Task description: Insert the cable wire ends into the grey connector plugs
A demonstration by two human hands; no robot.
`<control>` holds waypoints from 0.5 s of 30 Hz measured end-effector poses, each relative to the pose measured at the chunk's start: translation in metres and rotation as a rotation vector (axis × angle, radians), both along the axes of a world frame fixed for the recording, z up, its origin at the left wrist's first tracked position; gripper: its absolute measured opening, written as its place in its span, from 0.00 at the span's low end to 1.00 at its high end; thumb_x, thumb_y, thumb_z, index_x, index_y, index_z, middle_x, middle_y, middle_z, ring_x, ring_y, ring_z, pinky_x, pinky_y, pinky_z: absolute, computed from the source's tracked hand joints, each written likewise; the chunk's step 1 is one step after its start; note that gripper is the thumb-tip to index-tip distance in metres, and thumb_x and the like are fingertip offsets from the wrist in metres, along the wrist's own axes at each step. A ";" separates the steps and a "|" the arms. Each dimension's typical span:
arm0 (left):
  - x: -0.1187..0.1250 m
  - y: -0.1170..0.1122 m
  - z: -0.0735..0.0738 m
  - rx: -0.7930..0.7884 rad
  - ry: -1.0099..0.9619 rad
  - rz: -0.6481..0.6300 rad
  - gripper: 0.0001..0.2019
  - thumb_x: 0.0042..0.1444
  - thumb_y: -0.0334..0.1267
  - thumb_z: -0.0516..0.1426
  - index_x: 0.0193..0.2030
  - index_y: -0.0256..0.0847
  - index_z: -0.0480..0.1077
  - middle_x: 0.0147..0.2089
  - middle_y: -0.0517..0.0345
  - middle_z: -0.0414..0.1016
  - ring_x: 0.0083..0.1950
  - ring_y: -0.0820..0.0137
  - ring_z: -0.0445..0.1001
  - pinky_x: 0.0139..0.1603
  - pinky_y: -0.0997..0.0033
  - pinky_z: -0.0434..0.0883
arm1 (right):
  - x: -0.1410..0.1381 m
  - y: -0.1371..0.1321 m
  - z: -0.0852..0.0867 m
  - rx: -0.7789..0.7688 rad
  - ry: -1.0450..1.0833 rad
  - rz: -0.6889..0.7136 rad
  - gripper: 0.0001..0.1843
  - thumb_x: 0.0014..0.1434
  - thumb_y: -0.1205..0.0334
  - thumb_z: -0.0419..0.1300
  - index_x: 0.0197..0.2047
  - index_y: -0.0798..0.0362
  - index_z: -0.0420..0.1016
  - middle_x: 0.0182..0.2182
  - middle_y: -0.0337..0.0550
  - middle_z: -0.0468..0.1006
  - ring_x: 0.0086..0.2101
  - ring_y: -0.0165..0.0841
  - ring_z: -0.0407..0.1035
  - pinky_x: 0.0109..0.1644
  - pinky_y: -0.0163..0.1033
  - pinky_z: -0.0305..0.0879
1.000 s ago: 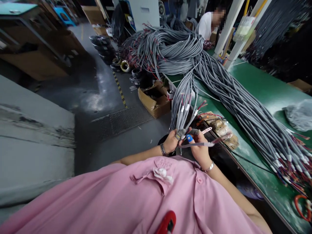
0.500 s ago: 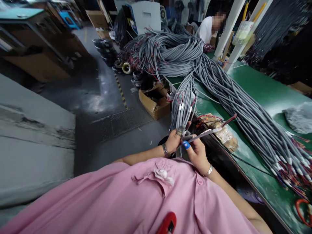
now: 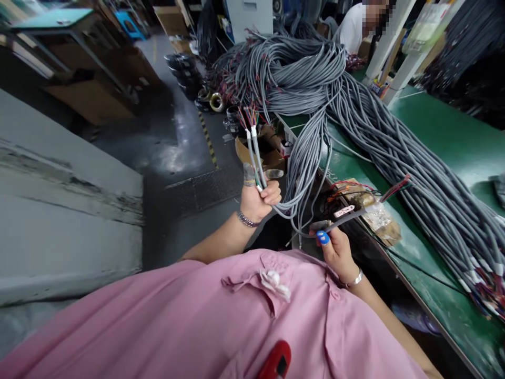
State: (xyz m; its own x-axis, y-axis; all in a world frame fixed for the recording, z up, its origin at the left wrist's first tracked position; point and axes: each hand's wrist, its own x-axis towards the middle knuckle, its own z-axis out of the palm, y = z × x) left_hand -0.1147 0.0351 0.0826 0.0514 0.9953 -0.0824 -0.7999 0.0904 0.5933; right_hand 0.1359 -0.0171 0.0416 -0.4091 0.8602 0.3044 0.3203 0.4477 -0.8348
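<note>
My left hand (image 3: 256, 197), with grey covers on the thumb and a finger, is closed round a few grey cables (image 3: 256, 150). Their white-banded ends point up and show bare coloured wires. In my right hand (image 3: 337, 252), a single grey cable (image 3: 347, 217) is pinched between a thumb in a blue cover and the fingers. Red and dark wires stick out of its far end, and a small white label with red marks (image 3: 344, 211) lies beside it. A hanging bundle of grey cables (image 3: 310, 152) loops down between my hands from the table edge.
Long grey cables (image 3: 398, 152) lie across the green table (image 3: 430, 113) at my right, with a big coil (image 3: 292, 73) behind. A taped brown packet (image 3: 381, 223) sits near the table edge. On the floor stands an open carton (image 3: 272, 152). A person (image 3: 351, 31) is beyond.
My left hand has moved left and up, away from my right hand, carrying cable ends out of the bundle. The right hand still grips its cable, now apart from the left. The view has shifted.
</note>
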 end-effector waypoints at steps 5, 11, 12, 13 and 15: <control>0.019 -0.006 -0.008 0.052 0.086 -0.065 0.31 0.52 0.68 0.51 0.33 0.37 0.73 0.12 0.71 0.45 0.12 0.81 0.45 0.16 0.76 0.46 | -0.007 0.003 0.002 -0.003 -0.027 0.069 0.16 0.66 0.52 0.50 0.47 0.49 0.73 0.36 0.45 0.78 0.32 0.34 0.72 0.37 0.39 0.68; 0.044 -0.020 -0.009 0.260 0.404 -0.222 0.27 0.37 0.61 0.66 0.31 0.36 0.73 0.13 0.69 0.54 0.14 0.81 0.51 0.18 0.76 0.51 | -0.025 0.008 0.011 0.107 -0.235 0.135 0.17 0.66 0.51 0.49 0.37 0.52 0.73 0.31 0.45 0.74 0.31 0.34 0.69 0.36 0.38 0.66; 0.046 -0.022 -0.009 0.299 0.487 -0.248 0.25 0.36 0.58 0.68 0.28 0.36 0.73 0.14 0.67 0.58 0.16 0.80 0.54 0.19 0.75 0.53 | -0.028 0.008 0.011 0.116 -0.271 0.144 0.17 0.66 0.51 0.50 0.35 0.52 0.73 0.30 0.45 0.74 0.30 0.33 0.68 0.36 0.37 0.65; 0.046 -0.025 -0.009 0.326 0.561 -0.272 0.22 0.38 0.55 0.68 0.26 0.36 0.72 0.15 0.64 0.60 0.17 0.80 0.56 0.20 0.75 0.54 | -0.030 0.008 0.010 0.121 -0.288 0.156 0.17 0.66 0.51 0.50 0.33 0.52 0.72 0.30 0.44 0.73 0.30 0.33 0.68 0.35 0.37 0.65; 0.045 -0.028 -0.011 0.342 0.645 -0.288 0.19 0.41 0.50 0.68 0.21 0.36 0.70 0.16 0.62 0.63 0.19 0.78 0.59 0.21 0.74 0.57 | -0.032 0.007 0.005 0.097 -0.257 0.184 0.17 0.65 0.50 0.52 0.32 0.52 0.71 0.30 0.44 0.74 0.30 0.33 0.68 0.35 0.37 0.65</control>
